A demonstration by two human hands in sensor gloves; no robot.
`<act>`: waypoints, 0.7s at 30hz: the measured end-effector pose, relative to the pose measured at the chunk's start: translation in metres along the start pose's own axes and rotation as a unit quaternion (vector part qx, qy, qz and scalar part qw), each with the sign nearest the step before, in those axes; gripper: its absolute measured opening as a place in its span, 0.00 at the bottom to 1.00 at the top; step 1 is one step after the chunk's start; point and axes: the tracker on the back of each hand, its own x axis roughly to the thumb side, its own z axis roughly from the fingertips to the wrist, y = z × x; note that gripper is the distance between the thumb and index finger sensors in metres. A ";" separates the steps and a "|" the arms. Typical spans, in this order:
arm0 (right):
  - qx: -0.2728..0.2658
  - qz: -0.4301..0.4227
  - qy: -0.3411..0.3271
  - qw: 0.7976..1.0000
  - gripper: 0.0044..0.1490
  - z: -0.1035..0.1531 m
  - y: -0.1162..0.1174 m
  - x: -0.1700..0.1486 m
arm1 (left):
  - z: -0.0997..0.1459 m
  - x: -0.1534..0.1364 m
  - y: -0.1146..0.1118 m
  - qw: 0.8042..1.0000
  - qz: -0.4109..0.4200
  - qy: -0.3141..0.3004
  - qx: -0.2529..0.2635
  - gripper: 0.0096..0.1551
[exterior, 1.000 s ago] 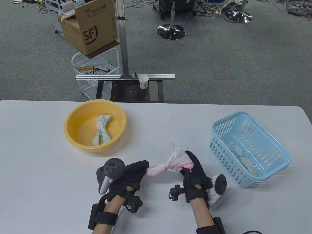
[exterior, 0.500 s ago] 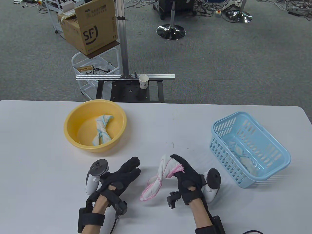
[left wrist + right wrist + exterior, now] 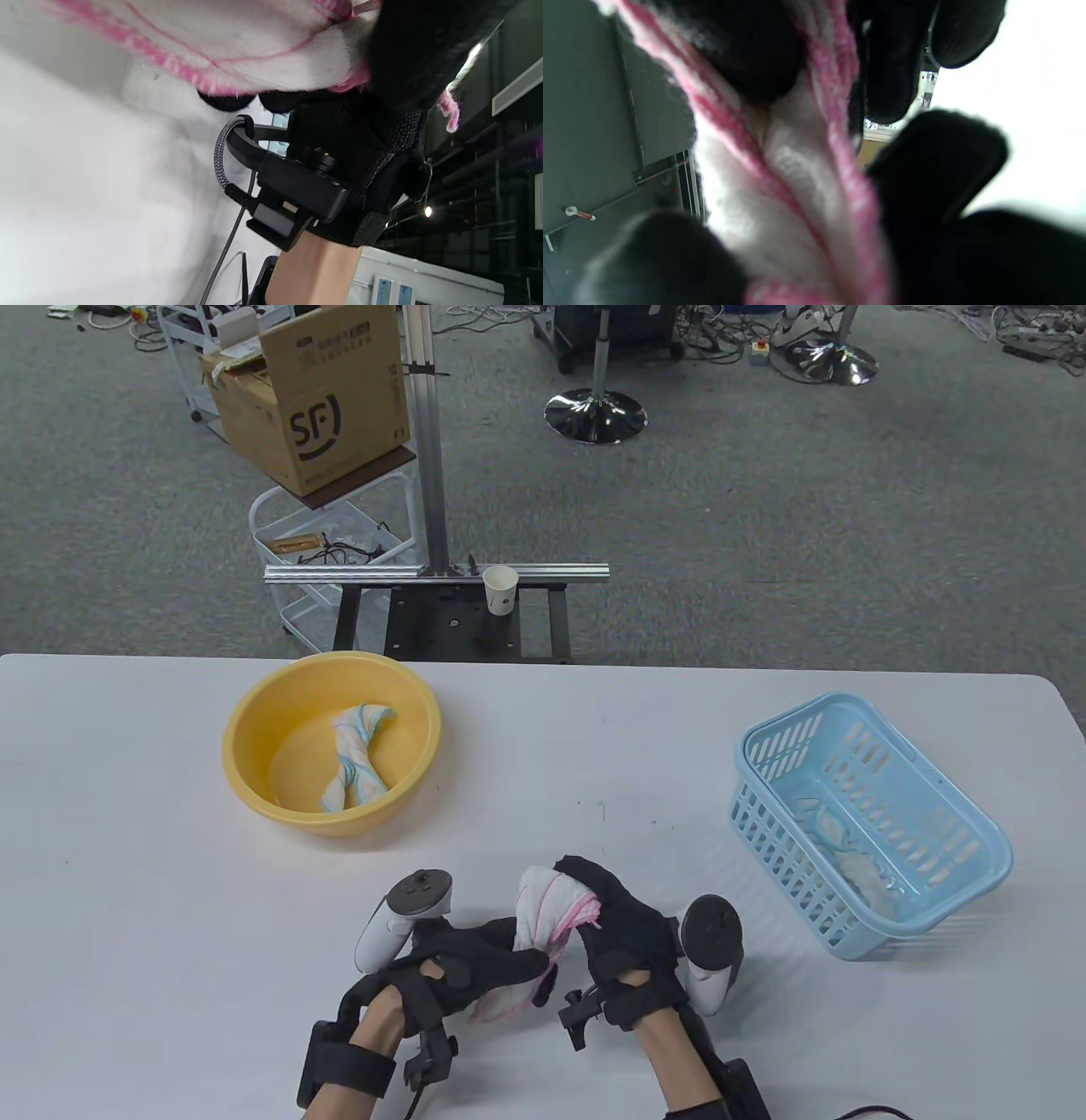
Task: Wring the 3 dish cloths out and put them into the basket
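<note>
Table view, hands: While both hands sit near the front edge of the white bench (image 3: 127, 899), the left hand (image 3: 462, 963) has its fingers curled round the lower end of the pink-edged cloth (image 3: 543, 912), and the right hand (image 3: 624, 929) is clenched on the upper end.
Table view, cloth: it stands nearly upright between the 2 hands, twisted, its lower end bunched just above the bench.
Table view, other cloths: 1 blue-edged cloth (image 3: 356, 759) lies twisted in the yellow basin (image 3: 246, 729) at the left; 1 pale cloth (image 3: 848, 853) lies in the blue basket (image 3: 976, 814) at the right.
Table view, room: bare bench lies between the right hand and the basket, which stands close to the bench's right edge; the basin is well apart from the hands.
Left wrist view: the pink-edged cloth (image 3: 237, 46) fills the top, blurred, with the right hand (image 3: 360, 140) below it in its black glove.
Right wrist view: black gloved fingers (image 3: 937, 165) are closed round the cloth (image 3: 793, 182), very near and out of focus.
</note>
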 end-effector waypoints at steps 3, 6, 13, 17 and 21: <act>-0.016 0.020 -0.007 1.000 0.27 0.000 -0.002 0.000 | 0.005 0.004 0.005 0.997 -0.019 0.013 0.074 0.35; -0.016 0.096 -0.011 0.995 0.28 0.001 -0.001 0.001 | 0.016 0.015 0.010 0.977 -0.137 0.036 0.162 0.33; -0.015 0.128 -0.043 0.991 0.32 0.003 0.001 0.005 | 0.028 0.022 0.014 0.962 -0.140 0.003 0.235 0.33; -0.022 0.203 -0.102 0.974 0.35 0.005 -0.002 0.012 | 0.037 0.017 0.025 0.964 -0.046 -0.035 0.259 0.32; 0.035 0.420 -0.210 0.882 0.54 0.011 0.016 0.022 | 0.034 0.007 0.028 0.975 0.118 -0.077 0.174 0.32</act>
